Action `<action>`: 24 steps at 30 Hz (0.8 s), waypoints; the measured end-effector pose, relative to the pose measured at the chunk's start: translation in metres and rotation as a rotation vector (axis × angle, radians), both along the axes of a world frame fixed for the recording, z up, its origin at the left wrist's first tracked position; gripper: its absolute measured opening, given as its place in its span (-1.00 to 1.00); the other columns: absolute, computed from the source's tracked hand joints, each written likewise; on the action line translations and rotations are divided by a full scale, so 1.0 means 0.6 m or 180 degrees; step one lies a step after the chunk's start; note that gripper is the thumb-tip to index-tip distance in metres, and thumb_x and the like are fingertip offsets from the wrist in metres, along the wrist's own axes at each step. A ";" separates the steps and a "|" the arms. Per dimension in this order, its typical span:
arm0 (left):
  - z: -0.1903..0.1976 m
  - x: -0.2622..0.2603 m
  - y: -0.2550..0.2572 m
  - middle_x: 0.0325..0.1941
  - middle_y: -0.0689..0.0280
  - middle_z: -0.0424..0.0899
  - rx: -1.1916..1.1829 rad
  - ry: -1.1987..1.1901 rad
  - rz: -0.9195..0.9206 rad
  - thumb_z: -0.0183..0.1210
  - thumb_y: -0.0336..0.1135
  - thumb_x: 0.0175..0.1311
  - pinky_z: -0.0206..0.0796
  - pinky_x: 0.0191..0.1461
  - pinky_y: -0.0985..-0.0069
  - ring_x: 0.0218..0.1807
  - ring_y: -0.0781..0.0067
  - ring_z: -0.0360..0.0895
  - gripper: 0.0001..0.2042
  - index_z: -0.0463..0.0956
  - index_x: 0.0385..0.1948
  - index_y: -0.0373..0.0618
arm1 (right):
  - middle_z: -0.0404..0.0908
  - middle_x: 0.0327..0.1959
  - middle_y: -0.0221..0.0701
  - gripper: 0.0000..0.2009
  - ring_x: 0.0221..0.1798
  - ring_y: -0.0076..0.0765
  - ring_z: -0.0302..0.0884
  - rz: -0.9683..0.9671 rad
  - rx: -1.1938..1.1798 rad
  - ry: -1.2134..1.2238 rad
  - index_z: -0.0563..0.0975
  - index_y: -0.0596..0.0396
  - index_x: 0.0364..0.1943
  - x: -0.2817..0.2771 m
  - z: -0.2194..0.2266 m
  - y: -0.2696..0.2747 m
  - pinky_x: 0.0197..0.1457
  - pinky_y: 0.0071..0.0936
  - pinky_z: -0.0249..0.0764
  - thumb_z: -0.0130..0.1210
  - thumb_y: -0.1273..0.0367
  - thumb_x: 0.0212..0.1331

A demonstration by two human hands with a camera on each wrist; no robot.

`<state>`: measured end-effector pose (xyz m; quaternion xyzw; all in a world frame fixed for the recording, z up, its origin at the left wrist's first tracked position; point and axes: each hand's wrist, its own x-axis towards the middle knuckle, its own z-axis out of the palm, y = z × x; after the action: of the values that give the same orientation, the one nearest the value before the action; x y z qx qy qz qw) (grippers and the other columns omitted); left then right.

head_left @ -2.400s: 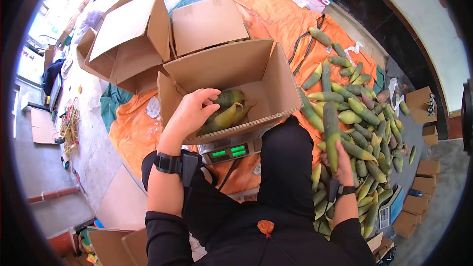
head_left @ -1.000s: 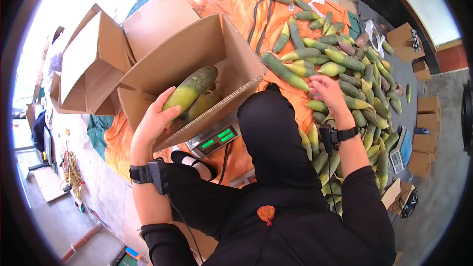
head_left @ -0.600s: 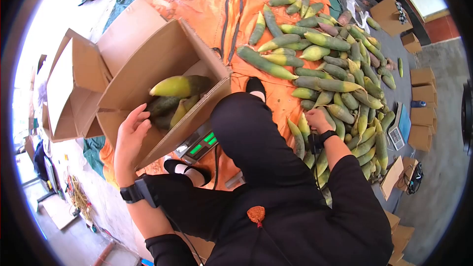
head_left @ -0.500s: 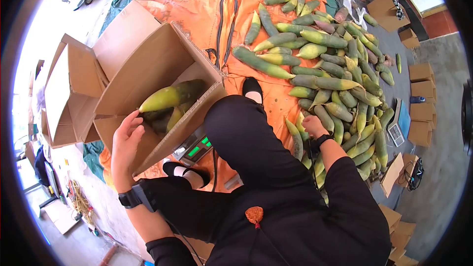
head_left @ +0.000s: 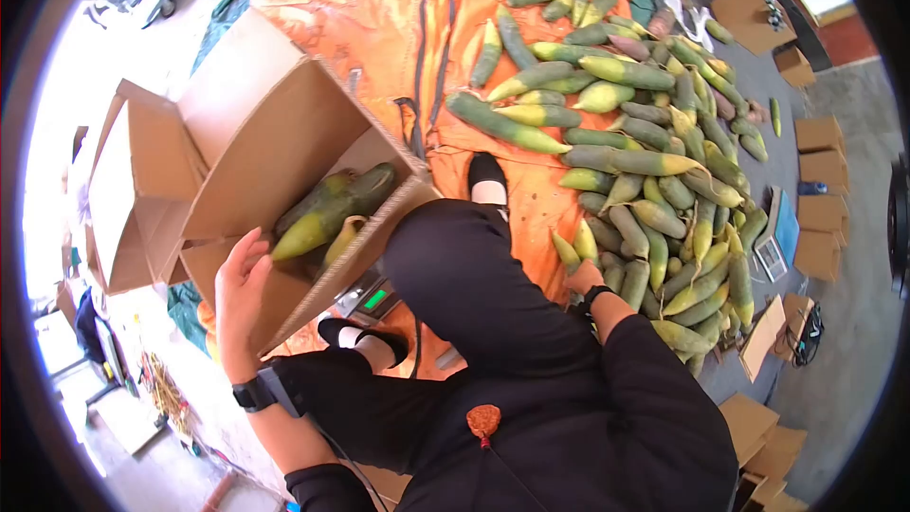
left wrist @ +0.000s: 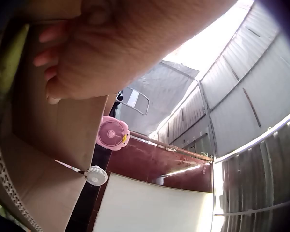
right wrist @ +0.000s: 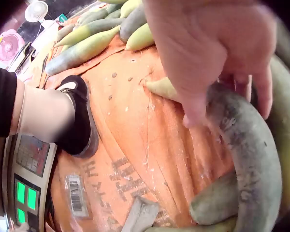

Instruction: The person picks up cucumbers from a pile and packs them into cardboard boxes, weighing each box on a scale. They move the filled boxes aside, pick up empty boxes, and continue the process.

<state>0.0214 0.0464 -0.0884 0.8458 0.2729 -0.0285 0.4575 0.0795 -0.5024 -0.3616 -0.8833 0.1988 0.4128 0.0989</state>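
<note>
My left hand (head_left: 242, 289) is at the near left side of the cardboard box (head_left: 270, 137), its fingers loosely extended with nothing in them. Several green radishes (head_left: 327, 213) lie inside, one pale green end close to those fingertips. In the left wrist view the left hand (left wrist: 121, 46) hangs over the box wall (left wrist: 63, 125). Beside the knee, my right hand (head_left: 585, 280) is down at the edge of a radish pile (head_left: 654, 166). The right wrist view shows thumb and fingers gripping the end of a curved, dark green radish (right wrist: 253, 154).
Beneath the box stands a scale (head_left: 372, 300) with a lit green display. Another open carton (head_left: 142, 171) is at the left. An orange tarp (head_left: 379, 47) covers the floor; a foot in a black shoe (head_left: 486, 169) stands on it. Small boxes (head_left: 820, 171) line the right.
A radish went from my right hand to my left and now lies in the box. The left hand has let go; the right has dropped to the pile's near edge. The view has swung right.
</note>
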 end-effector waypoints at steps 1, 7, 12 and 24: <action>-0.001 0.001 0.000 -0.04 0.19 0.60 0.0045 0.0030 -0.0007 0.08 -0.50 0.20 0.36 -0.04 0.57 -0.13 0.52 0.54 -0.58 0.40 0.16 -0.17 | 0.55 -0.06 0.07 -0.31 0.04 0.07 0.53 0.0049 -0.0018 -0.0084 0.32 0.35 -0.02 -0.003 -0.006 0.001 0.09 -0.24 0.47 0.36 0.21 -0.24; 0.000 0.006 -0.002 -0.02 0.14 0.59 0.0099 0.0107 -0.0080 0.08 -0.51 0.21 0.36 0.02 0.54 -0.10 0.48 0.55 -0.57 0.39 0.16 -0.18 | 0.56 -0.05 0.03 -0.42 0.07 0.03 0.52 -0.0057 0.0163 0.0015 0.31 0.27 0.03 0.019 0.030 0.015 0.12 -0.23 0.45 0.25 0.29 -0.08; 0.006 0.004 -0.006 0.00 0.13 0.59 0.0158 0.0102 -0.0102 0.09 -0.50 0.20 0.38 0.01 0.52 -0.09 0.44 0.56 -0.57 0.40 0.16 -0.17 | 0.58 -0.12 0.04 -0.39 0.02 0.05 0.53 -0.0140 0.0736 -0.0940 0.37 0.22 0.04 0.053 0.053 0.008 0.08 -0.20 0.45 0.31 0.30 -0.17; 0.008 -0.014 0.004 -0.15 0.15 0.65 0.0379 -0.0618 -0.0089 0.18 -0.46 0.16 0.44 -0.12 0.50 -0.25 0.43 0.58 -0.61 0.46 0.08 -0.16 | 0.50 -0.01 -0.31 -0.43 0.05 -0.27 0.44 0.0966 0.2369 -0.3536 0.42 0.14 0.10 0.259 0.413 0.176 0.14 -0.38 0.36 0.30 0.48 -0.12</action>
<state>0.0128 0.0489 -0.0837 0.8740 0.2167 0.0635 0.4303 0.2348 -0.3967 -0.1137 -0.8893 -0.1625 -0.0514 0.4243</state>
